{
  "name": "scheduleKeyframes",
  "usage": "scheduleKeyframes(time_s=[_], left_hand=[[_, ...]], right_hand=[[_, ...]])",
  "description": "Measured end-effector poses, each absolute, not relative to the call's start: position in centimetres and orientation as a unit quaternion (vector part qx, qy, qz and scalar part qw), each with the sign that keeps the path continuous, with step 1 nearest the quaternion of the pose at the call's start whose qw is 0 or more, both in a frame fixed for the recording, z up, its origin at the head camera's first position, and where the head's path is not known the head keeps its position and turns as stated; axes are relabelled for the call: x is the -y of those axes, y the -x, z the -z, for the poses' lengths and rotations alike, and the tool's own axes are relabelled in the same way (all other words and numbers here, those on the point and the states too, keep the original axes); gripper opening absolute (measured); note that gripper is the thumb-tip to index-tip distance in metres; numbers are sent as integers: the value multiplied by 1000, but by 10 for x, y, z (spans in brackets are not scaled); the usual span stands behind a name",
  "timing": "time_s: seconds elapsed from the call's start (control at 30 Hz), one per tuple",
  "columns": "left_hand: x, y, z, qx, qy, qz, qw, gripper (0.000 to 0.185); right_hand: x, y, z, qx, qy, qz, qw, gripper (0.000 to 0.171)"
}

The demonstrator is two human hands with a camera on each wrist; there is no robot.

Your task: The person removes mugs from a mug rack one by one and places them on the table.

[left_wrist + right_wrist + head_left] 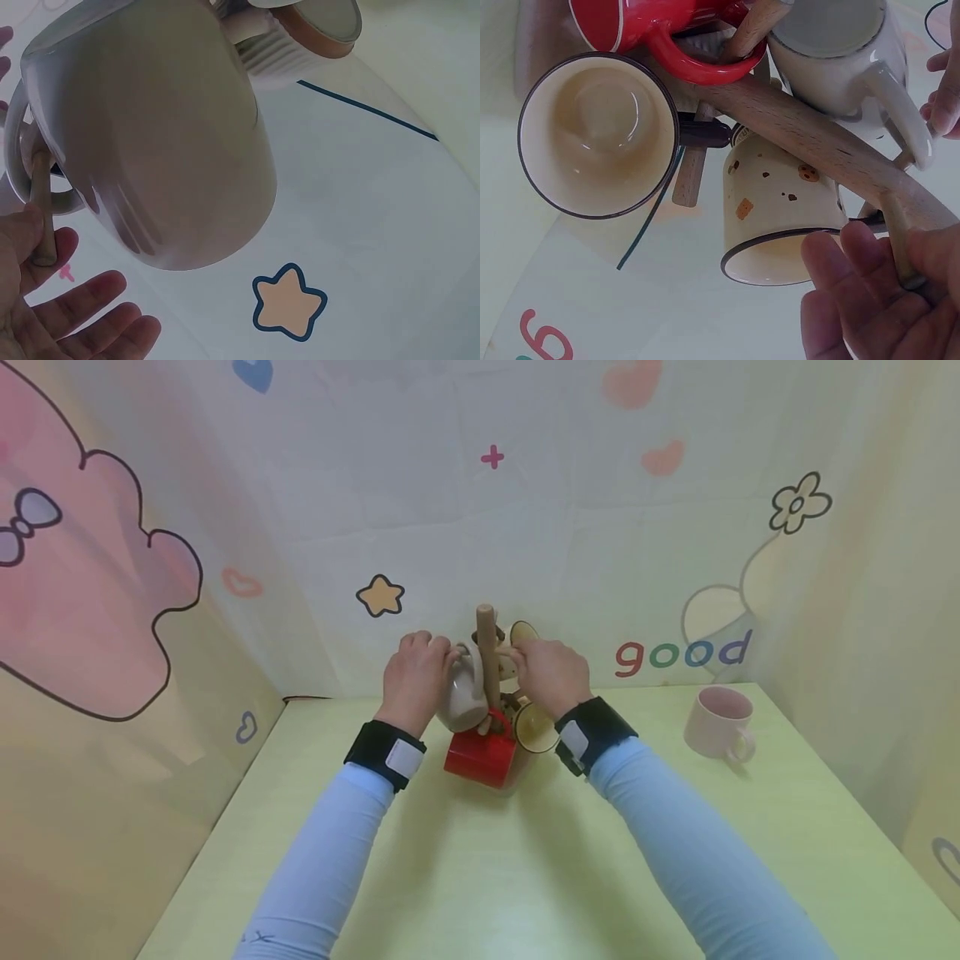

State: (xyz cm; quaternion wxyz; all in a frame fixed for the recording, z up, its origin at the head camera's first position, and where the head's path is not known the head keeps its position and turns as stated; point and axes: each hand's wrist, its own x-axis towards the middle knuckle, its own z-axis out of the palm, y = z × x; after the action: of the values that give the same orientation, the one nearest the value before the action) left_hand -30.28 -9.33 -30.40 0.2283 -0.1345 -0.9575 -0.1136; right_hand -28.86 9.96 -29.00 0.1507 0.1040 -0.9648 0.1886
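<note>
A wooden mug tree (486, 639) stands at the back of the table with several mugs on its pegs. My left hand (416, 677) is at a grey mug (463, 693) whose handle hangs on a peg (41, 217). In the left wrist view its fingers (97, 300) lie straight below the mug (165, 135), and the thumb touches the peg. My right hand (551, 675) pinches the tip of another peg (900, 225) between thumb and fingers (847, 300). Below it hang a spotted mug (772, 195), a cream dark-rimmed mug (592, 135) and a red mug (630, 22).
A pink mug (720, 722) stands alone on the yellow-green table (480, 877) at the right. Patterned cloth walls (112, 610) close in the left, back and right sides. A ribbed cup (300, 37) hangs high on the tree.
</note>
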Motion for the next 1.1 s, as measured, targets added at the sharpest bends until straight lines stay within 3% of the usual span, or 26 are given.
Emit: scheduleKeyframes(time_s=[0.33,1.1], left_hand=[[92,301,304,955,139,94,244,29],[84,292,308,947,142,40,286,27]], right_hand=[[-103,296,288,962,-108,-213,133,21],[-113,310,283,953,-122,-265,83,31]])
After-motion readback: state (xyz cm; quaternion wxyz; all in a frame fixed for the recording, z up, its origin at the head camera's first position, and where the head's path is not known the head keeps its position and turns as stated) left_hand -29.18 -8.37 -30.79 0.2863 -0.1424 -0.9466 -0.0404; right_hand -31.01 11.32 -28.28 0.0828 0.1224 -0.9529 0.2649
